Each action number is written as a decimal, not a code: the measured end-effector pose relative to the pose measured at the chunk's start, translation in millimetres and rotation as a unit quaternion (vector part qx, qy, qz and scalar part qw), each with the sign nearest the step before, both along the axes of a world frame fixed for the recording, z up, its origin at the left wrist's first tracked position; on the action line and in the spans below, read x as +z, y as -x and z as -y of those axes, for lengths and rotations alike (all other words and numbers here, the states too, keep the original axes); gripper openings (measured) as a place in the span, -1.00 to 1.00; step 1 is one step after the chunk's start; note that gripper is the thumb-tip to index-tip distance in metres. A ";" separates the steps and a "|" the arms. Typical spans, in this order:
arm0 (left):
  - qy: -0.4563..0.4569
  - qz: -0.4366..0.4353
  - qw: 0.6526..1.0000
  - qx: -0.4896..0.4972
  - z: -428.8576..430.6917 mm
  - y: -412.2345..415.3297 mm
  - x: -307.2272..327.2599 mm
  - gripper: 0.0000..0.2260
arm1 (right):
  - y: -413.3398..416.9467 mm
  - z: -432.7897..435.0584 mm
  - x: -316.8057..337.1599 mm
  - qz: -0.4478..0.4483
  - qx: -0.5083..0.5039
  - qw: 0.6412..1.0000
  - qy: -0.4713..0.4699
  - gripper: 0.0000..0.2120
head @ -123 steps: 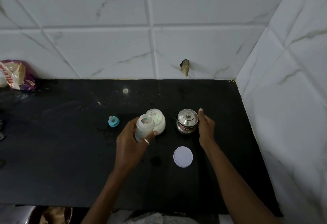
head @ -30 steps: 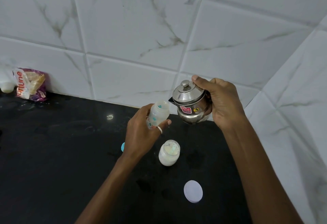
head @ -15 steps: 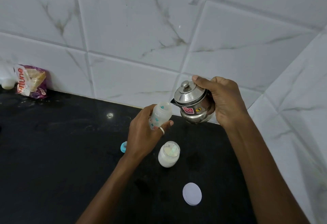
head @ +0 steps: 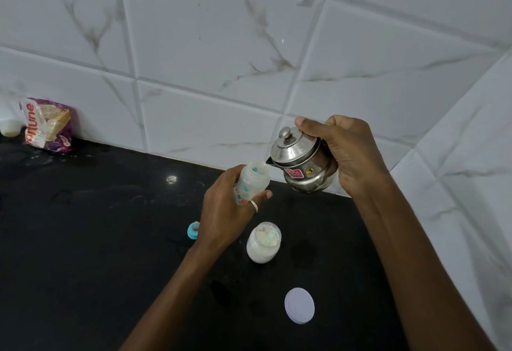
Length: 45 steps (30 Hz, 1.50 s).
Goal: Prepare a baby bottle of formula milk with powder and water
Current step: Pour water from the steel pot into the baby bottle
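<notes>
Now, your left fingers point(head: 261, 196) are curled round the baby bottle point(head: 253, 181), a ringed one crossing its front. Your left hand point(head: 225, 209) grips it uncapped and tilted, in the air above and just behind the powder jar point(head: 263, 242). Your right thumb point(head: 306, 125) lies on the lid of the steel pot point(head: 302, 165) beside its knob. The other fingers wrap the pot's far side, so your right hand point(head: 352, 154) clamps lid and body together, up and to the right of the jar.

The pot leans left, with its spout point(head: 270, 161) at the bottle's rim; whether the two touch I cannot tell, and no stream shows. This looks like the water step, just at the pour. Whether powder is already in the bottle is not visible.

Next, you probably need to tip the pot a little further, slowly, with the thumb pinning the lid and the narrow bottle mouth held steady under the spout.

The blue teat point(head: 193, 230) lies left of the jar, and the white lid point(head: 299, 305) nearer you on its right.
</notes>
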<state>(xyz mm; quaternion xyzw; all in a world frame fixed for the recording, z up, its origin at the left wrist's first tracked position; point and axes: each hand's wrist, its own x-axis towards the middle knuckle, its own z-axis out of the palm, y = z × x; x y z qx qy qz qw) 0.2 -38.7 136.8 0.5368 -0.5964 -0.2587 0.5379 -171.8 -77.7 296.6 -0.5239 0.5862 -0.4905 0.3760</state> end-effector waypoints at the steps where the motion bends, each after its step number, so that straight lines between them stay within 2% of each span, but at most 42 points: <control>1: 0.001 0.001 1.000 0.000 0.2 -0.2 -0.2 -0.43 | -0.6 0.0 0.4 -0.002 0.001 1.000 -0.001 -0.55; 45: 0.010 -0.001 1.000 0.005 -9.3 -6.3 4.0 -0.43 | -13.2 -10.8 12.9 -0.035 0.024 0.999 0.009 -0.56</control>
